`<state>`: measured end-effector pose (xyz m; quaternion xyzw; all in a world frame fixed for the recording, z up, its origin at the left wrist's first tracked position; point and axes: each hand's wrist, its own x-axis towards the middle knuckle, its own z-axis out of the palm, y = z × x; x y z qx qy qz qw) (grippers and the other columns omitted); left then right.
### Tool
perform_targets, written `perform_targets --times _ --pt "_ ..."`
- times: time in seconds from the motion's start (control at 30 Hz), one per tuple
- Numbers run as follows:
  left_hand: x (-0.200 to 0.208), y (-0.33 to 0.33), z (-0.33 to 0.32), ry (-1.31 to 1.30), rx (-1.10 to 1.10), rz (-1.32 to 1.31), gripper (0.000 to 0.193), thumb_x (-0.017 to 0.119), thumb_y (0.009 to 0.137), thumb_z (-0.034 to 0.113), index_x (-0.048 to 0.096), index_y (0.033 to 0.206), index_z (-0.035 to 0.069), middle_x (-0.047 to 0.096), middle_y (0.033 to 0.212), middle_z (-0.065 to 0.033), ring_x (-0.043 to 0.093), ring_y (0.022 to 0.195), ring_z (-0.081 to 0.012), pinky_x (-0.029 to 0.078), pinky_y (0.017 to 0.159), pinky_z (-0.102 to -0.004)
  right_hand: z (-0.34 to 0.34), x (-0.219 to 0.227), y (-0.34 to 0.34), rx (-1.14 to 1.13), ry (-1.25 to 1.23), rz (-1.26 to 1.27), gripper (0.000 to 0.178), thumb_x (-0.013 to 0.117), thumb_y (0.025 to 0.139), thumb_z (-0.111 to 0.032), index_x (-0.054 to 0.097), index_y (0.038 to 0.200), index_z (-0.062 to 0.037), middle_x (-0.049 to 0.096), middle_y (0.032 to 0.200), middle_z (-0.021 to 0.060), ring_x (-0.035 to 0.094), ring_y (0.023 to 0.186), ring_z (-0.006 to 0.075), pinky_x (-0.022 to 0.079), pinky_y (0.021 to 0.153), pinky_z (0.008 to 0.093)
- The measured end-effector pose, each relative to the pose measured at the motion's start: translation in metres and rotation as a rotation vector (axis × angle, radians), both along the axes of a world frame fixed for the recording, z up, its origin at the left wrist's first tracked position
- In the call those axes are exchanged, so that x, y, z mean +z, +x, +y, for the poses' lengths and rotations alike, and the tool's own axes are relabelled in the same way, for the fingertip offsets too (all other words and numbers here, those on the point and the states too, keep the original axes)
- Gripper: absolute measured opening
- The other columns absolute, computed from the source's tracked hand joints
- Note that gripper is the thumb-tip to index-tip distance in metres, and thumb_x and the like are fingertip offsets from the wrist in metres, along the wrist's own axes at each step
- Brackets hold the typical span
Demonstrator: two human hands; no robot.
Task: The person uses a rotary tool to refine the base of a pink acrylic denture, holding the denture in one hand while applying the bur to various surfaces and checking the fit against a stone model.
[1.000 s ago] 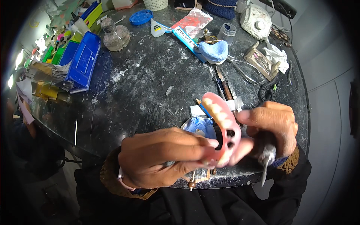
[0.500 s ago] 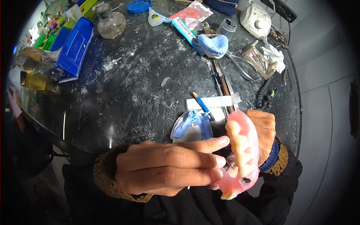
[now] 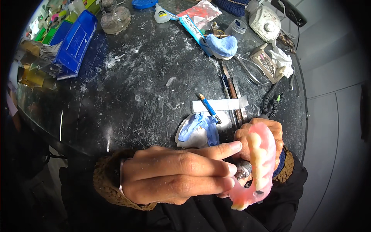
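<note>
My left hand [image 3: 176, 176], fingers reaching to the right, is closed on a pink denture [image 3: 267, 156] with a curved row of cream teeth. A small dark patch marks the pink base near its lower end. Behind the denture, my right hand [image 3: 243, 135] is wrapped round a rotary handpiece [image 3: 243, 170]. Its metal nose shows between the denture and my left fingertips; the bur tip is hidden. Just beyond my left fingers lies a dental cast [image 3: 199, 135] in white and blue.
A blue pencil [image 3: 208, 105] rests across a white strip [image 3: 218, 104], beside long-handled tools [image 3: 232, 87]. Farther back are another blue cast [image 3: 222, 46], metal pliers [image 3: 250, 69], a coiled black cord [image 3: 270, 104], a glass burner [image 3: 115, 19], a white control box [image 3: 264, 23] and blue bins [image 3: 77, 46].
Both hands have shifted slightly right, and the denture has moved right and a little nearer me. More of the handpiece's metal nose now shows.
</note>
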<state>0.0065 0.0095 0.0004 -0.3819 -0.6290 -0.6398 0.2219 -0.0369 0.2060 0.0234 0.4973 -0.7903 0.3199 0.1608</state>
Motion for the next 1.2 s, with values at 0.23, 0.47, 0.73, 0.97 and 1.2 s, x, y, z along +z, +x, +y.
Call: perform_targets --times 0.23,0.47,0.73,0.97,1.2 --pt "0.001 -0.004 -0.003 0.018 -0.032 -0.023 0.018 0.067 0.077 -0.001 0.066 0.094 -0.001 0.066 0.094 -0.0126 0.065 0.097 -0.0286 0.06 0.074 -0.0304 -0.002 0.002 -0.006 0.031 0.027 0.051 0.052 0.067 0.065 -0.057 0.054 0.064 -0.0062 0.049 0.053 0.0023 0.049 0.04 0.015 0.033 0.038 0.0264" --pt "0.0 -0.004 0.001 0.007 0.006 0.008 0.018 0.07 0.075 0.002 0.066 0.093 -0.001 0.066 0.092 -0.0121 0.065 0.096 -0.0272 0.06 0.071 -0.0287 0.005 0.003 -0.001 0.055 0.124 -0.078 0.068 0.064 0.057 -0.054 0.054 0.097 0.0003 0.05 0.066 0.0046 0.043 0.05 0.0203 0.031 0.051 0.036" --pt "0.003 -0.006 0.0 0.013 0.009 0.011 0.02 0.071 0.075 0.003 0.065 0.094 0.0 0.067 0.092 -0.0116 0.065 0.097 -0.0268 0.059 0.071 -0.0274 0.003 0.0 0.005 -0.046 0.094 0.009 0.07 0.065 0.051 -0.06 0.057 0.089 -0.0013 0.05 0.066 0.0017 0.044 0.051 0.0185 0.032 0.052 0.036" --pt "-0.002 -0.004 -0.003 0.074 -0.154 -0.18 0.018 0.066 0.079 -0.001 0.059 0.095 -0.005 0.062 0.1 -0.018 0.061 0.103 -0.0306 0.055 0.081 -0.0346 -0.003 0.013 -0.009 0.004 0.087 -0.01 0.057 0.076 0.056 -0.058 0.057 0.068 -0.0063 0.046 0.048 0.0002 0.048 0.036 0.015 0.033 0.035 0.0262" --pt "-0.008 -0.011 0.003 -0.035 -0.07 -0.125 0.011 0.07 0.079 0.009 0.061 0.086 0.009 0.052 0.103 -0.0081 0.057 0.098 -0.0249 0.048 0.086 -0.0382 -0.001 0.016 0.006 -0.123 0.143 0.051 0.056 0.074 0.06 -0.059 0.052 0.059 -0.0074 0.04 0.044 -0.0006 0.045 0.034 0.0129 0.03 0.033 0.0258"
